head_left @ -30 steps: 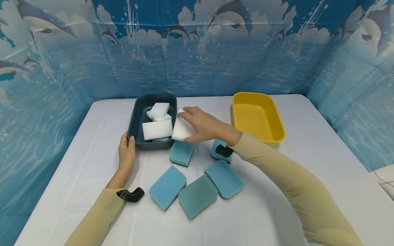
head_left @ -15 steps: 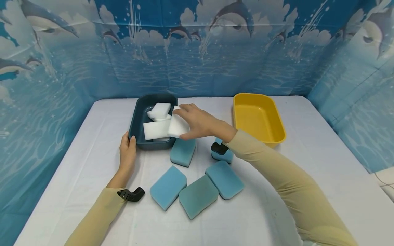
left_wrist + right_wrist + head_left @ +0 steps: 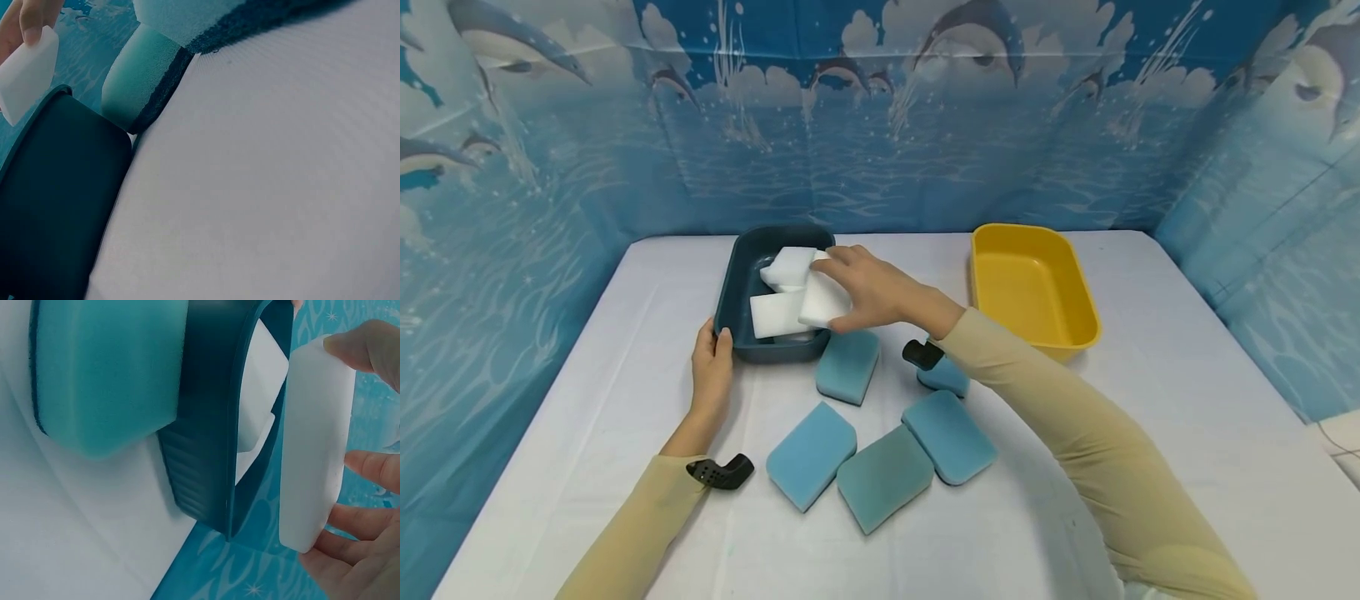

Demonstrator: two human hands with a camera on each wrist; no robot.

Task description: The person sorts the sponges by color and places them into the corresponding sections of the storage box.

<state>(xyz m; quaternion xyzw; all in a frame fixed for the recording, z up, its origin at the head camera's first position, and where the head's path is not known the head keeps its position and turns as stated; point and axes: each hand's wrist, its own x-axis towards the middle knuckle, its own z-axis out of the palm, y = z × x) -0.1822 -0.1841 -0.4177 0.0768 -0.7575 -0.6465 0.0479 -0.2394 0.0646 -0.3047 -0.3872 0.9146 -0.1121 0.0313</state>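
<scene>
My right hand (image 3: 876, 290) pinches a white sponge (image 3: 825, 298) between thumb and fingers, above the right side of a dark blue tub (image 3: 778, 354). In the right wrist view that white sponge (image 3: 315, 444) is apart from the tub's rim (image 3: 236, 425). Inside the tub lie several white sponges (image 3: 773, 316), one resting over others. My left hand (image 3: 711, 371) holds the tub's near left corner, thumb on the outer side. The left wrist view shows the tub's outer wall (image 3: 62, 187) but not the left hand.
Several blue-green sponges (image 3: 883, 477) lie on the white tablecloth (image 3: 1000, 533). One blue-green sponge (image 3: 847, 367) stands close to the tub's near right corner. A yellow tub (image 3: 1030, 287) with nothing in it sits at the back right. A dolphin-print curtain (image 3: 880, 167) surrounds the table.
My right hand has carried the white sponge leftward, from beside the tub's right rim to over its inside. My left hand stays on the tub's corner.
</scene>
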